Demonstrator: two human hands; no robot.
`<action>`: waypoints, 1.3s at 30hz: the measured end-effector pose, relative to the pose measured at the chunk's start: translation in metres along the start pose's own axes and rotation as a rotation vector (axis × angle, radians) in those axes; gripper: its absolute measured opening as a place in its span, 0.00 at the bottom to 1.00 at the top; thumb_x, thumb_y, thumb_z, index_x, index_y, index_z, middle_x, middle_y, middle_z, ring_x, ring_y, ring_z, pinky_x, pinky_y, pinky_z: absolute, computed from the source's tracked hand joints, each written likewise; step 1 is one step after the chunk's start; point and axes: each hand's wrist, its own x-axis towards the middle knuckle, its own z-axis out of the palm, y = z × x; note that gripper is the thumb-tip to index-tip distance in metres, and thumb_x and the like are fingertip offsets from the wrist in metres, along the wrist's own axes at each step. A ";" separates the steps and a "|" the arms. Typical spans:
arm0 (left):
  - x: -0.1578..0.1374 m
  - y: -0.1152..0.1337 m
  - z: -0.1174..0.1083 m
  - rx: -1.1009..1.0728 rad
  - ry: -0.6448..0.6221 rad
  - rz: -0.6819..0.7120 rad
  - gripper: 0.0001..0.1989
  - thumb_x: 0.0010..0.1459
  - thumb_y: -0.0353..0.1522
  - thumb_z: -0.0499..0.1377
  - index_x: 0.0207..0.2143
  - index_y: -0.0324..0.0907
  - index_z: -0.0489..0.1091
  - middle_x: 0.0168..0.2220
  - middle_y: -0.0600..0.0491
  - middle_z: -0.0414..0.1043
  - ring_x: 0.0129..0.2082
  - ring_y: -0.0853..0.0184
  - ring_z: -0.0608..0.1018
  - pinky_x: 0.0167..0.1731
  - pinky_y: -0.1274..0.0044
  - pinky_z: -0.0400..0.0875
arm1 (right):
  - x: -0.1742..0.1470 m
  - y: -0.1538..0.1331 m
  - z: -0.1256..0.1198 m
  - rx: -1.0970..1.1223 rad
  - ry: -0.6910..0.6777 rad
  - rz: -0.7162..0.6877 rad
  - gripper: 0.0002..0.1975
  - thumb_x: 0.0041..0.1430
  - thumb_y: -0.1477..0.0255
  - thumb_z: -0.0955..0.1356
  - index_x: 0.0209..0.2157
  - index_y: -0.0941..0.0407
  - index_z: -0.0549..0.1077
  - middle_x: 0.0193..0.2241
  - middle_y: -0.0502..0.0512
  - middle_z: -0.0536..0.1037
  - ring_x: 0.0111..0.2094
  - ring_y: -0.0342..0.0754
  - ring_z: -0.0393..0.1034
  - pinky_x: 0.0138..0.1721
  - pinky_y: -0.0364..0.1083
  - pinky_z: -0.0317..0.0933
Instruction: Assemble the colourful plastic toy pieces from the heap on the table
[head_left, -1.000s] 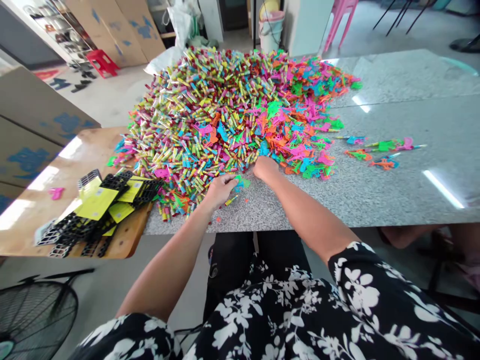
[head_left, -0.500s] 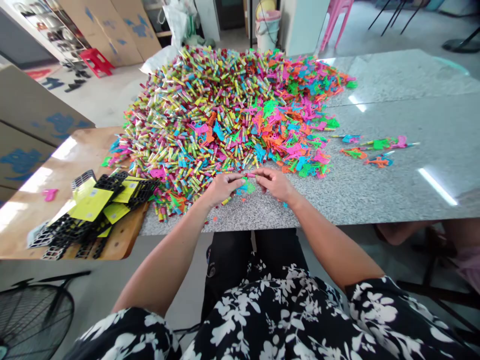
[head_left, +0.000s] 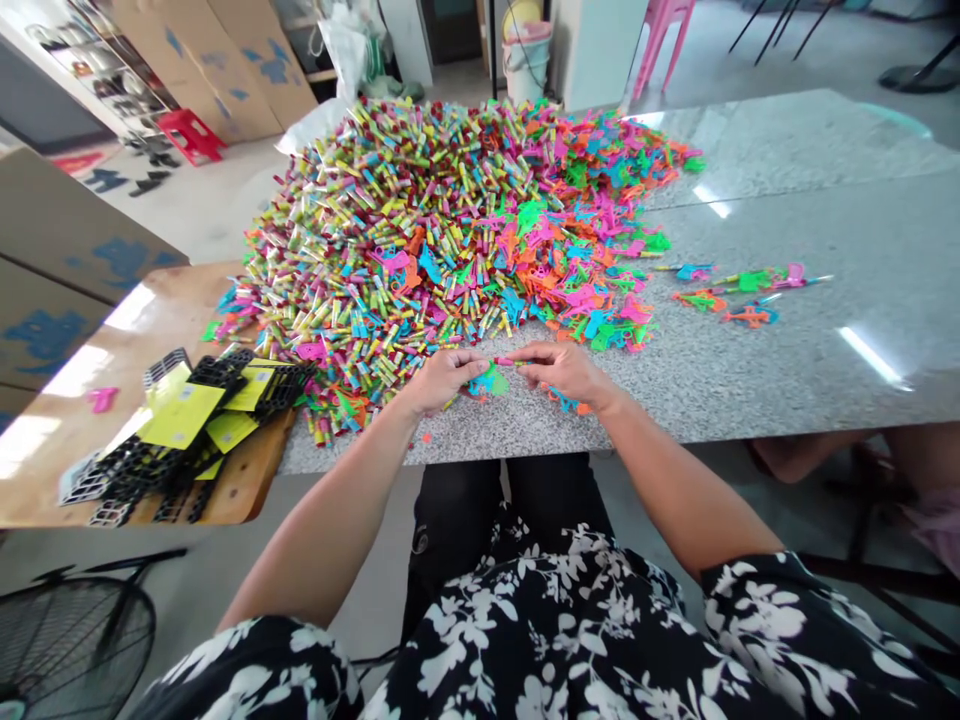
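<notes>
Pinch grips, nearly closed: our left hand (head_left: 445, 381) and right hand (head_left: 568, 374) seem to hold a pink tube (head_left: 506, 361) by opposite ends, over the table (head_left: 720, 390), near the pile (head_left: 390, 230). Probably light, stiff, slick; we'd grip the ends.

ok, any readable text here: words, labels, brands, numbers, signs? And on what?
No legible text.
Flat yellow rectangular cards: faint print, too small to read.
Small multicoloured cylindrical tubes: any print too small.
Brown cardboard boxes: blue marks, too blurred to read.
</notes>
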 end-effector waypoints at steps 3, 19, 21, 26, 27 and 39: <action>0.005 -0.006 0.009 -0.077 0.006 0.009 0.22 0.55 0.49 0.73 0.37 0.39 0.78 0.31 0.50 0.77 0.29 0.66 0.80 0.29 0.75 0.80 | -0.006 0.000 -0.002 -0.019 0.028 0.057 0.19 0.63 0.62 0.74 0.54 0.51 0.86 0.26 0.51 0.81 0.26 0.46 0.74 0.26 0.44 0.66; 0.025 0.000 0.064 0.112 -0.148 -0.082 0.16 0.57 0.44 0.72 0.34 0.41 0.79 0.30 0.51 0.76 0.29 0.67 0.78 0.26 0.78 0.77 | -0.071 0.023 -0.022 0.050 0.100 0.117 0.17 0.60 0.60 0.76 0.49 0.49 0.87 0.44 0.55 0.87 0.28 0.45 0.75 0.32 0.46 0.72; 0.026 0.002 0.075 0.136 -0.178 -0.078 0.16 0.58 0.45 0.71 0.34 0.42 0.79 0.30 0.51 0.76 0.30 0.67 0.78 0.27 0.78 0.76 | -0.082 0.025 -0.026 0.110 0.092 0.151 0.19 0.59 0.59 0.76 0.50 0.49 0.87 0.45 0.55 0.87 0.27 0.45 0.75 0.32 0.46 0.73; 0.041 0.014 0.105 0.300 -0.201 0.004 0.17 0.63 0.48 0.67 0.39 0.44 0.79 0.31 0.51 0.78 0.30 0.64 0.79 0.31 0.75 0.74 | -0.105 0.025 -0.068 -0.014 0.229 0.182 0.16 0.60 0.63 0.75 0.49 0.50 0.87 0.32 0.53 0.85 0.28 0.47 0.77 0.33 0.46 0.73; 0.046 0.016 0.109 0.364 -0.162 0.067 0.16 0.64 0.47 0.66 0.41 0.44 0.79 0.34 0.49 0.79 0.34 0.61 0.80 0.35 0.73 0.75 | -0.108 0.026 -0.083 -0.060 0.309 0.190 0.15 0.60 0.63 0.75 0.48 0.51 0.87 0.28 0.52 0.83 0.27 0.47 0.76 0.33 0.46 0.73; 0.036 -0.001 0.135 0.931 0.017 0.307 0.18 0.55 0.40 0.75 0.40 0.44 0.71 0.46 0.45 0.76 0.52 0.49 0.76 0.54 0.63 0.70 | -0.032 0.040 -0.095 -0.096 0.666 0.172 0.14 0.65 0.62 0.70 0.46 0.54 0.82 0.35 0.54 0.85 0.25 0.45 0.75 0.28 0.43 0.70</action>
